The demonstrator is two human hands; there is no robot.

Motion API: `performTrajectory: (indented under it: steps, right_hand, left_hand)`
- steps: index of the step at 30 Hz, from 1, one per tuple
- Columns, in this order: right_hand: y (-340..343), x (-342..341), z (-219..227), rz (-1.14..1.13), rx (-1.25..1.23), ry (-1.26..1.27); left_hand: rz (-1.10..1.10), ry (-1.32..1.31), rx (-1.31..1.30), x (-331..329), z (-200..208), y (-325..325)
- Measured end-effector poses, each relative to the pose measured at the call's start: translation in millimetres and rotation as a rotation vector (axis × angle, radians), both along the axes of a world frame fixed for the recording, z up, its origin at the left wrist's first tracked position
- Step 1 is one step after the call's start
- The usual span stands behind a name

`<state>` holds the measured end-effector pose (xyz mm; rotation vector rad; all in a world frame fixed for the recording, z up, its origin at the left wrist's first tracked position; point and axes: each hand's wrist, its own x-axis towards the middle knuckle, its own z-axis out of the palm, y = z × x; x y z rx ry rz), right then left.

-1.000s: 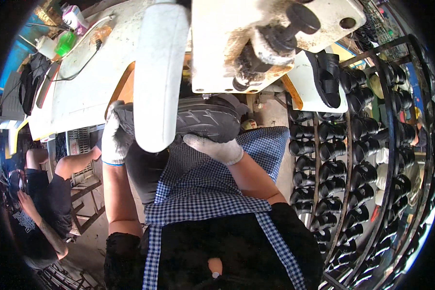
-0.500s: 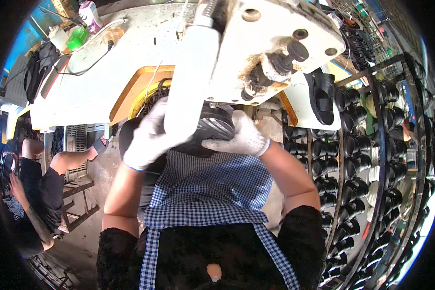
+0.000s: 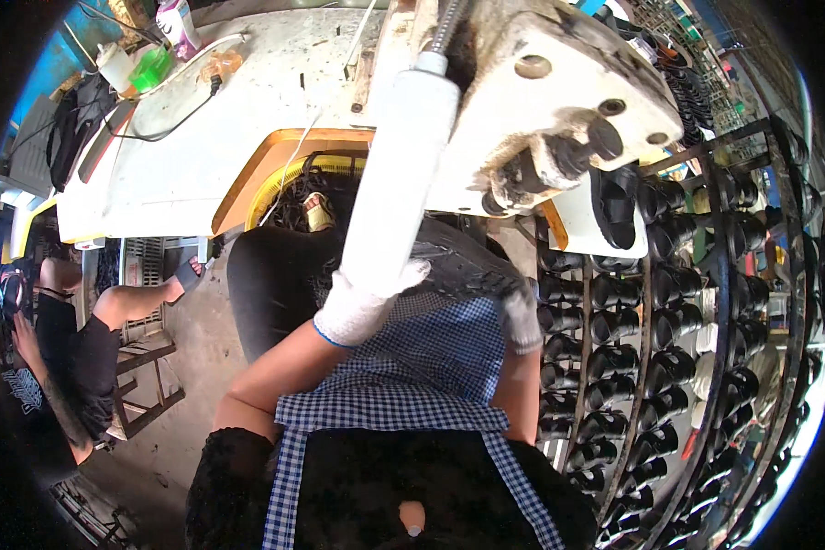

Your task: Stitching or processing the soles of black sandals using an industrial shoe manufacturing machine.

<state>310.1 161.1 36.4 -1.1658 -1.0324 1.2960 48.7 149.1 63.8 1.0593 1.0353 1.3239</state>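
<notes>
White knit gloves cover both my hands. My left hand (image 3: 362,307) is just below the long white cylinder (image 3: 403,156) of the machine, which covers most of its fingers; its thumb pokes out on the right. Blurred by motion, my right hand (image 3: 522,319) is low beside the right edge of the blue checked apron (image 3: 440,335). Dark, rough-textured material (image 3: 463,261) lies between the hands, over my lap; whether a shoe is part of it I cannot tell. The machine's stained white head (image 3: 522,101) hangs above.
Racks with rows of black shoes (image 3: 674,362) stand at right. A black sandal (image 3: 617,211) rests on the white table (image 3: 174,174) to the right of the machine. Beneath is a yellow basket (image 3: 264,197) with black strips. Another person (image 3: 60,367) sits at left.
Both hands have left the dark striped shoe part they held under the machine head. My left hand moved right and down; my right hand dropped toward my lap. The view shifted slightly.
</notes>
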Motion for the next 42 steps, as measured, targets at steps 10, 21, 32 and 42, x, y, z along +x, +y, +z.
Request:
performTrajectory:
  steps: [10,21,32,42]
  right_hand:
    - [-38,37,46,-0.025,0.150,0.273]
    - [30,82,100,-0.505,0.739,-1.287]
    - [100,187,27,-0.690,0.648,-1.708]
    - [-32,122,148,-0.793,0.697,-0.121]
  left_hand:
    - [-0.265,-0.726,-0.270,0,25,-23]
    - [-0.409,-0.635,-0.372,3,-24,-21]
    - [-0.198,-0.495,-0.470,1,-25,-25]
    - [-0.299,-0.426,-0.621,33,-4,-22]
